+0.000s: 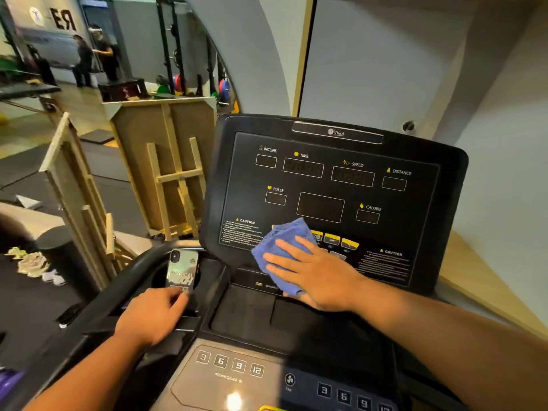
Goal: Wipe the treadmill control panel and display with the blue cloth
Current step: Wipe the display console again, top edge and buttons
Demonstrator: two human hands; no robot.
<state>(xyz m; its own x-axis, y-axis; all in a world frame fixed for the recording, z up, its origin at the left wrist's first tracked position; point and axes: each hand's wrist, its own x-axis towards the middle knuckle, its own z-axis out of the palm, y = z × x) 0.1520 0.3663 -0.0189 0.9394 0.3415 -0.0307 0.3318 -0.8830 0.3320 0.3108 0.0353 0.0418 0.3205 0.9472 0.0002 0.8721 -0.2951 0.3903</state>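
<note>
The black treadmill display (332, 185) stands tilted in front of me, its readout windows dark. My right hand (314, 274) lies flat with straight fingers on a folded blue cloth (275, 247), pressing it against the display's lower edge, left of the yellow buttons (335, 239). Part of the cloth is hidden under my palm. My left hand (154, 315) rests with curled fingers on the left side of the console, at the base of a phone (182, 269) standing in the cup holder. The lower control panel (231, 369) with numbered keys lies below both hands.
A black tray recess (246, 310) sits between display and keys. Left of the treadmill stand wooden easel frames (166, 170) and a black cylinder (59, 250). A wall (385, 63) rises right behind the display. Two people stand far off at upper left.
</note>
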